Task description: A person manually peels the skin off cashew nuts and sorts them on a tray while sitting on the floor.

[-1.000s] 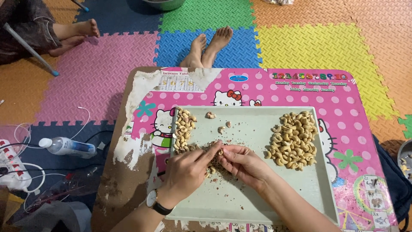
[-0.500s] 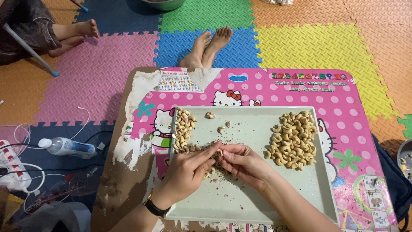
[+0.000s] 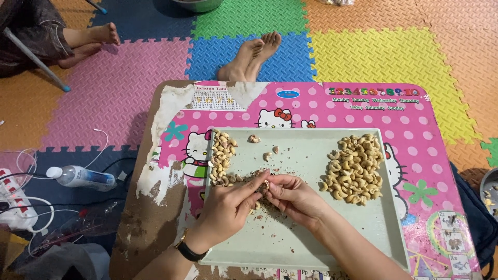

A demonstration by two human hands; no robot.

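Both hands are meeting over the middle of the tray, and the grip is closing on one small cashew kernel (image 3: 265,183): the left hand (image 3: 228,207) is pinching it with thumb and forefinger drawn tight together, while the right hand (image 3: 291,197) is curling its fingertips onto the same nut from the other side, so the kernel is sitting squarely between the two, neither hand nearer than the other. Which way its long axis is lying I cannot tell; it is too small and half covered by fingers. Directly beneath the pinch, brown skin flakes (image 3: 270,205) are scattering on the pale green tray (image 3: 290,243). Just to the left hand's side, along the tray's left edge, a strip of unpeeled cashews (image 3: 221,158) is running away from the person; well apart on the right hand's side, the bigger heap of pale cashews (image 3: 354,168) is lying. A few stray kernels (image 3: 267,154) are resting beyond the fingers. The tray is sitting on a pink cartoon-printed bench (image 3: 415,135).
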